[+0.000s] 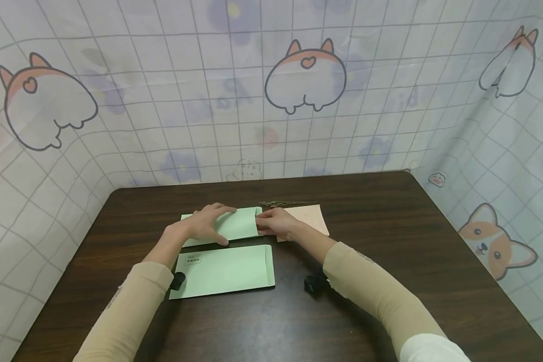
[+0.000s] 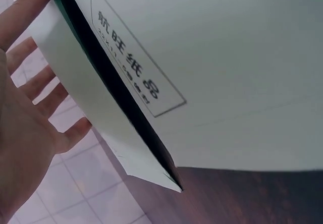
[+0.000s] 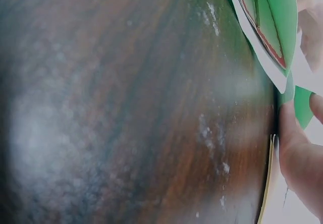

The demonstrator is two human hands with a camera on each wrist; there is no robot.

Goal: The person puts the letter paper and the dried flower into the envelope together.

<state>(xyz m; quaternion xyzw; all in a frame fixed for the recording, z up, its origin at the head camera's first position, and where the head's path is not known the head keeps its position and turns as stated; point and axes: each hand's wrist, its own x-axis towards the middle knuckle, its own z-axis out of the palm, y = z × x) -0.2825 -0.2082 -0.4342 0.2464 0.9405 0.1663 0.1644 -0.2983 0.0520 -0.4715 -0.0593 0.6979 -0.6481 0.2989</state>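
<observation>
Two pale green envelopes lie one behind the other. Across the far envelope (image 1: 242, 223) my left hand (image 1: 203, 224) rests with thumb and fingers spread, holding it down. At that envelope's right end is my right hand (image 1: 276, 222); its thumb and finger pinch the green flap (image 3: 302, 105). The mouth gapes in the right wrist view, with a thin dark stem (image 3: 257, 4) inside. Closer to me lies the near envelope (image 1: 226, 274), its flap end to the right. Its printed box of characters (image 2: 139, 65) shows large in the left wrist view.
A pale pinkish paper (image 1: 312, 217) lies right of the far envelope, partly under my right hand. Behind it is a dried plant sprig (image 1: 276, 203). All sit on a dark wooden table (image 1: 366, 281), with a patterned cloth (image 1: 208, 125) hanging behind.
</observation>
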